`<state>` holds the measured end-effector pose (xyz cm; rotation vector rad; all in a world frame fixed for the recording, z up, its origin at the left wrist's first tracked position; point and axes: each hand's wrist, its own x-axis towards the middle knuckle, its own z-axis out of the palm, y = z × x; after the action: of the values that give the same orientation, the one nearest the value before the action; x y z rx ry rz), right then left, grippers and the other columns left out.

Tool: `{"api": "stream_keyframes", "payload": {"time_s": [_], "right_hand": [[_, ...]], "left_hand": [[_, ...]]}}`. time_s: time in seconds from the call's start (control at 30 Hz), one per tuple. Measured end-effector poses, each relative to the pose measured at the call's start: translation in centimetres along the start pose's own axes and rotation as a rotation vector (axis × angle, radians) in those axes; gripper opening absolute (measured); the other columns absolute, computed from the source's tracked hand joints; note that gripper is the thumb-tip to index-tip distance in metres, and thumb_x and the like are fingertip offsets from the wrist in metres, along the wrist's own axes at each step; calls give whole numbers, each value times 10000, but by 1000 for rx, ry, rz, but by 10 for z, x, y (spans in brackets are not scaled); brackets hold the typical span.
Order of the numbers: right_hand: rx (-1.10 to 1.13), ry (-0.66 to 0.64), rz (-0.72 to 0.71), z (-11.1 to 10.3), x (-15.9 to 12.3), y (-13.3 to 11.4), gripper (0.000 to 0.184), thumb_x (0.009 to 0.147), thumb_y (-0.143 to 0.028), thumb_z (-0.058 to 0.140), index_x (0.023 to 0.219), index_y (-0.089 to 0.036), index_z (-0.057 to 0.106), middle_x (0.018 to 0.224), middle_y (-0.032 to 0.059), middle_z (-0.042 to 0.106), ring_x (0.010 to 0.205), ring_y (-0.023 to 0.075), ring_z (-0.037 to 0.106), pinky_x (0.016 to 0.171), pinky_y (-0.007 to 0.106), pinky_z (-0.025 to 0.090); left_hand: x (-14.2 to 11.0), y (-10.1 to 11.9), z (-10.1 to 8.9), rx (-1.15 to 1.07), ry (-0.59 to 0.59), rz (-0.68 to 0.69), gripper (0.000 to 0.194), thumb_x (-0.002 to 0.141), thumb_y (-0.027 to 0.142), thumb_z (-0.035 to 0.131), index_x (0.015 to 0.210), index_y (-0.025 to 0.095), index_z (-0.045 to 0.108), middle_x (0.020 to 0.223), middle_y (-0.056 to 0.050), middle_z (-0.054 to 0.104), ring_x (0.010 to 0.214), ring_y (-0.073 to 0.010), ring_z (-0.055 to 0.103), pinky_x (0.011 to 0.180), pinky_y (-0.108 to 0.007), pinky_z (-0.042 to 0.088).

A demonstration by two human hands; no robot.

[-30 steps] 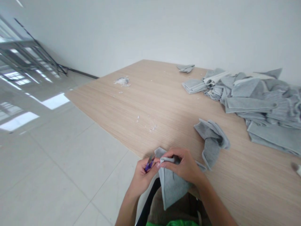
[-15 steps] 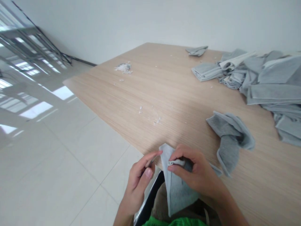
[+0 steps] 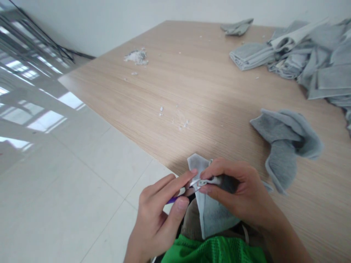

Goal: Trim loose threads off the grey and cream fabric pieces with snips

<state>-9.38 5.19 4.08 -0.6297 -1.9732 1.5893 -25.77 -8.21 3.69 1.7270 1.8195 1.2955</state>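
My left hand (image 3: 157, 210) is closed around small thread snips (image 3: 189, 190) with a bit of purple on the handle. Their two blades are spread around a folded edge of the grey fabric piece (image 3: 215, 217). My right hand (image 3: 240, 182) pinches that folded edge between thumb and fingers. The rest of the piece hangs over the table edge onto my lap, its pale pointed corner reaching up past the fingers. Right of my right hand, a crumpled grey fabric piece (image 3: 285, 146) lies on the table.
A heap of grey fabric pieces (image 3: 323, 69) covers the table's right side, with a small one (image 3: 238, 27) at the back. White scraps (image 3: 137, 57) form a little pile on the wooden table (image 3: 192, 80). Left of the table edge is tiled floor (image 3: 82, 175).
My left hand has moved right to the fabric, bringing the snips' parted blades around the folded edge. My right hand still pinches the piece. The view has tilted down a little.
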Motion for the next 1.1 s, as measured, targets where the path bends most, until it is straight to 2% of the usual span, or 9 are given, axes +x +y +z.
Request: {"api": "stream_keyframes", "payload": {"time_s": [0.17, 0.37, 0.67, 0.87, 1.1], "right_hand": [[14, 14, -20, 1, 1, -2, 77, 808, -235, 802, 861, -226, 747, 799, -9, 750, 732, 135, 675, 686, 255, 512], [53, 21, -36, 0, 0, -4, 54, 821, -224, 783, 864, -225, 751, 780, -2, 738, 707, 141, 672, 692, 274, 533], [36, 34, -34, -1, -1, -4, 66, 814, -253, 800, 870, -249, 766, 814, 9, 753, 757, 163, 693, 693, 292, 552], [37, 42, -57, 0, 0, -4, 55, 830, -232, 782, 873, -260, 764, 821, 7, 766, 770, 164, 703, 718, 297, 565], [24, 59, -90, 0, -3, 0, 125, 818, -197, 784, 920, -270, 787, 851, 24, 781, 788, 188, 715, 737, 328, 600]], "left_hand": [[3, 2, -7, 62, -14, 44, 359, 971, 257, 584, 1325, 218, 635, 747, 1, 593, 602, -97, 520, 528, -212, 404], [4, 1, -8, 146, -10, 97, 333, 931, 250, 648, 1259, 189, 659, 747, -16, 625, 596, -107, 536, 520, -225, 416], [5, 2, -4, 126, 54, 120, 352, 928, 264, 668, 1270, 179, 664, 795, -48, 681, 600, -113, 565, 512, -228, 455], [-2, 8, 3, 136, 109, 55, 363, 903, 223, 688, 1265, 201, 682, 856, -50, 722, 641, -123, 620, 554, -240, 513], [-15, 23, 22, 100, 237, -98, 356, 886, 183, 698, 1240, 219, 696, 856, -18, 718, 627, -104, 625, 519, -213, 497]]}}
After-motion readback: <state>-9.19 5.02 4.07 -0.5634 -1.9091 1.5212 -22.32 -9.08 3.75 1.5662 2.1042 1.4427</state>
